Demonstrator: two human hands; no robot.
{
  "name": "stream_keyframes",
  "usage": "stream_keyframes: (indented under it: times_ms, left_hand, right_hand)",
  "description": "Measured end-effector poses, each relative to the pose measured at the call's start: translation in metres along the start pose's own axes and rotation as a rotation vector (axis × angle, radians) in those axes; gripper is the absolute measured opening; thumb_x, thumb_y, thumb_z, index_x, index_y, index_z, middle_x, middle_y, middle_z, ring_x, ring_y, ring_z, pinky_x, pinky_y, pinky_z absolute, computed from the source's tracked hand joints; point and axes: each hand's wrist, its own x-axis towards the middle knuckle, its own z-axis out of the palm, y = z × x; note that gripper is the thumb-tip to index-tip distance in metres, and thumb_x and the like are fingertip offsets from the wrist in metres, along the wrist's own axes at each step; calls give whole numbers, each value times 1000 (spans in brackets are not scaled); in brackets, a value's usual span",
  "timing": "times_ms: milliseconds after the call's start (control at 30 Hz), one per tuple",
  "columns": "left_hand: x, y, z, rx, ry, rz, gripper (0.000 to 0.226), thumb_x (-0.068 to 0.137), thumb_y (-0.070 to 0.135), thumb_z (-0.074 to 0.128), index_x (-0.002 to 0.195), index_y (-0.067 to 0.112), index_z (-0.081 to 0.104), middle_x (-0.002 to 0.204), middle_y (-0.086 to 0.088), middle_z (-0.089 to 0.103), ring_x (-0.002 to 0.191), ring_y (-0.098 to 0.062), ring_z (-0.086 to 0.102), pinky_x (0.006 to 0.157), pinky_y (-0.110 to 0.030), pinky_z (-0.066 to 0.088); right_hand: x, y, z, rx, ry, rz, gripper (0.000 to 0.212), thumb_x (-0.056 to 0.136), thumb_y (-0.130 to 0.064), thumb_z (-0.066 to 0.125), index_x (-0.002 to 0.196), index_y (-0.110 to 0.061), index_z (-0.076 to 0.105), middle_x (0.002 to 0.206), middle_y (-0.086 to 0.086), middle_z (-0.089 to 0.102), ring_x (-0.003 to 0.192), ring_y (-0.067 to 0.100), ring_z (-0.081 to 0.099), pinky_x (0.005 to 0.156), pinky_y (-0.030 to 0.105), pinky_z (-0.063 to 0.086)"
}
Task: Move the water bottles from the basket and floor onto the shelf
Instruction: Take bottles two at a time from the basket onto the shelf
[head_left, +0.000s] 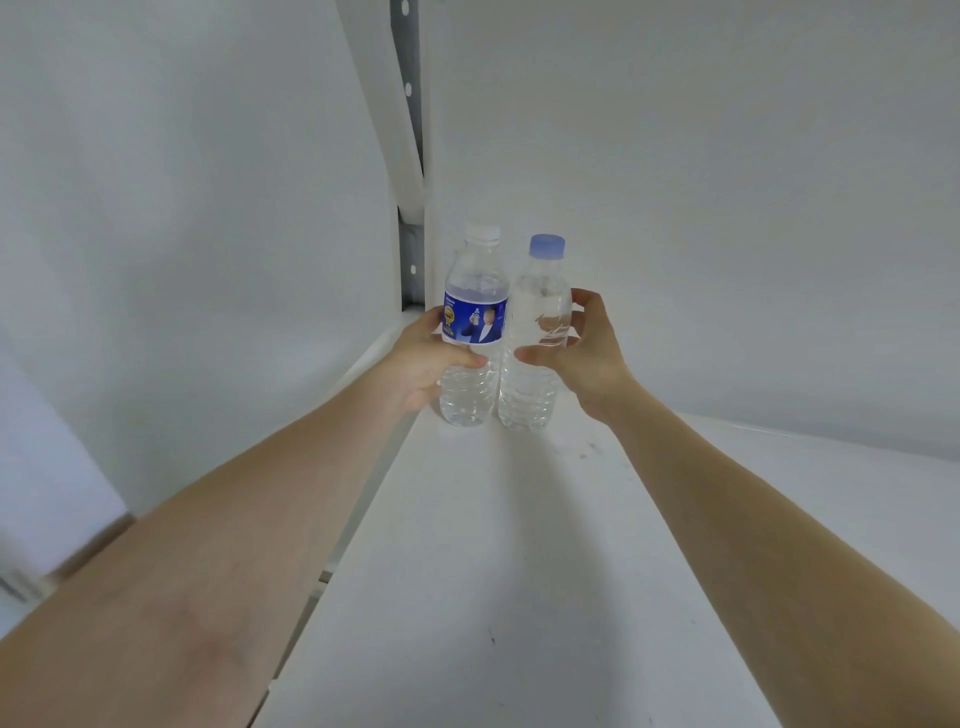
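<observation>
Both hands grip upright bottles: left hand (421, 358) labelled bottle (471, 332), right hand (582, 353) plain bottle (535, 338).

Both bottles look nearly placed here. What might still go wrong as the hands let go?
1. The labelled bottle in the left hand stands close to the shelf's left edge; a nudge on release may tip it off.
2. The blue-capped bottle in the right hand appears to touch its neighbour, so pulling one hand away unevenly might topple both.
</observation>
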Motion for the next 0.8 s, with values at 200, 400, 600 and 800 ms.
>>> stream_keyframes:
  times_ms: [200,400,600,800]
  left_hand:
    - [-4,-1,6,-12,-5,22,54,72,-20,68,106,21,61,104,-5,70,99,-28,67,83,-39,55]
    - [-1,-9,6,82,68,29,59,63,1,80,112,27,61,115,-5,69,110,-28,64,99,-52,49]
    - [-22,-14,10,311,283,101,69,68,25,75,133,29,56,129,-3,61,117,-22,58,98,-30,46]
    - [-76,-35,15,725,358,253,65,86,33,61,146,25,38,128,-10,56,119,-31,50,98,-43,45]
  right_hand:
    - [-2,1,0,2,3,-2,82,65,3,84,130,-18,38,125,9,54,105,23,62,81,36,56]
    - [-10,1,0,-95,-8,15,80,72,-13,84,135,-22,36,126,1,56,114,21,59,92,39,54]
    - [-42,-13,-11,-451,-3,-38,76,85,-33,72,147,-21,30,141,5,50,125,23,51,100,32,43]
    - [-100,-20,-24,-1121,22,-265,68,92,-43,53,150,-19,27,145,5,48,123,32,50,96,44,39]
